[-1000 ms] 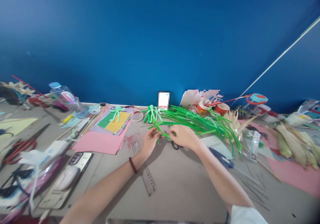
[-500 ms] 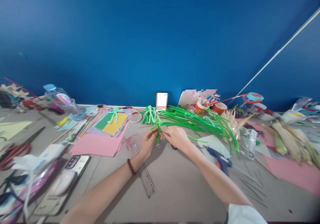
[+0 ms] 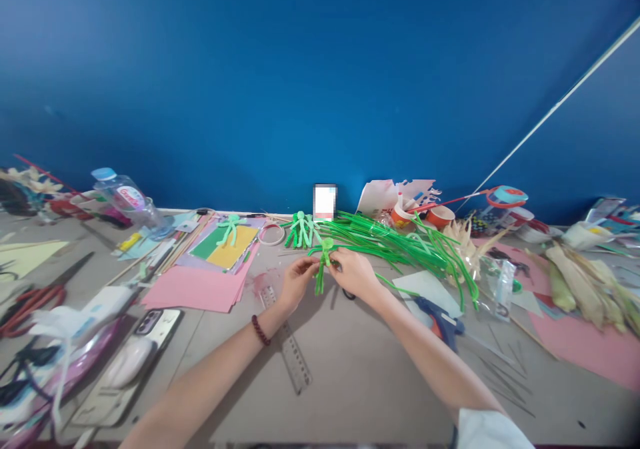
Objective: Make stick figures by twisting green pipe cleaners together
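Between my hands, near the middle of the table, is a small green pipe-cleaner figure (image 3: 321, 277) with a light green top and darker green legs hanging down. My left hand (image 3: 297, 282) pinches its left side with fingers closed. On the other side my right hand (image 3: 354, 272) grips it near the top with bent fingers. Several finished-looking green figures (image 3: 301, 229) stand behind, against the wall. One light green figure (image 3: 230, 230) lies on green and yellow sheets. A long bunch of green pipe cleaners (image 3: 400, 245) spreads behind and right of my right hand.
A clear ruler (image 3: 296, 365) lies beyond my left wrist, with pink paper (image 3: 193, 289) to its left. A blue glue gun (image 3: 443, 319) rests by my right forearm. Further left are a phone (image 3: 163, 322), scissors (image 3: 35, 305) and a bottle (image 3: 127, 195); corn husks (image 3: 575, 282) lie far right.
The held figure has shifted slightly right and its light green top now shows more clearly, with its legs hanging together. My right hand has moved slightly up and right. The view has shifted slightly.
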The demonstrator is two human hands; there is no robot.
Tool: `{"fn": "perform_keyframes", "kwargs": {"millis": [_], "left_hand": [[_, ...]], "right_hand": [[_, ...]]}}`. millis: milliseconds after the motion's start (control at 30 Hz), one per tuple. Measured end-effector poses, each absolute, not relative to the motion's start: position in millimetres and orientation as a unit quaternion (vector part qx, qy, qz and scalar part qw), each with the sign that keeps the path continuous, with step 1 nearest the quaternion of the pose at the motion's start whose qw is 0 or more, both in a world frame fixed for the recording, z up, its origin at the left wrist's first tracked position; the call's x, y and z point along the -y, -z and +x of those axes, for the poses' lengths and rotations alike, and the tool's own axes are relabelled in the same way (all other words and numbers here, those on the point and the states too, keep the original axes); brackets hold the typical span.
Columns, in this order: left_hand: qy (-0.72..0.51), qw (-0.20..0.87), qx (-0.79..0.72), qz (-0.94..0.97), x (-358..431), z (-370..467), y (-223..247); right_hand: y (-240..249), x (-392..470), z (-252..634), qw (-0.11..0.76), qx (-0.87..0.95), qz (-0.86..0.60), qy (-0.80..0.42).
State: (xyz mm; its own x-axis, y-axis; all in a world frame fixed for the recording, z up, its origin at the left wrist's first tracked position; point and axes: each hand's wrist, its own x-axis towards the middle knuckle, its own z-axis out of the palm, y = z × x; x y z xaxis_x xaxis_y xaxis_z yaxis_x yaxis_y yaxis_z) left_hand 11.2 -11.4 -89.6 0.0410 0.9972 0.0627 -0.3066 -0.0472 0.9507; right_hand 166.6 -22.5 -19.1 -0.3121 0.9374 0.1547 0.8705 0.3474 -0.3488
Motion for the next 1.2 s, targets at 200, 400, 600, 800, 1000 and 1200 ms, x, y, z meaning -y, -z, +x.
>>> {"fn": "perform_keyframes", "kwargs": {"millis": [200, 400, 600, 800, 1000, 1200], "left_hand": [[-0.592, 0.546, -0.39, 0.446, 10.5, 8.9, 82.8], [-0.568, 0.586, -0.402, 0.416, 11.6, 10.5, 75.2], [-0.568, 0.6, -0.387, 0.41, 13.7, 11.5, 72.7], [-0.546, 0.634, -0.355, 0.417, 16.2, 12.0, 67.9], [-0.525, 0.636, -0.363, 0.434, 15.2, 8.0, 70.0], [-0.509, 0.651, -0.354, 0.438, 14.5, 4.1, 70.1]], "right_hand": [[21.6, 21.4, 167.2, 0.192, 0.811, -0.539, -0.121], [24.5, 20.8, 165.9, 0.216, 0.806, -0.536, -0.128], [22.6, 22.4, 163.8, 0.242, 0.796, -0.536, -0.143], [24.4, 20.7, 166.5, 0.259, 0.763, -0.568, -0.167], [26.3, 19.6, 169.8, 0.315, 0.761, -0.53, -0.202], [23.4, 22.0, 166.9, 0.369, 0.747, -0.485, -0.265]]}}
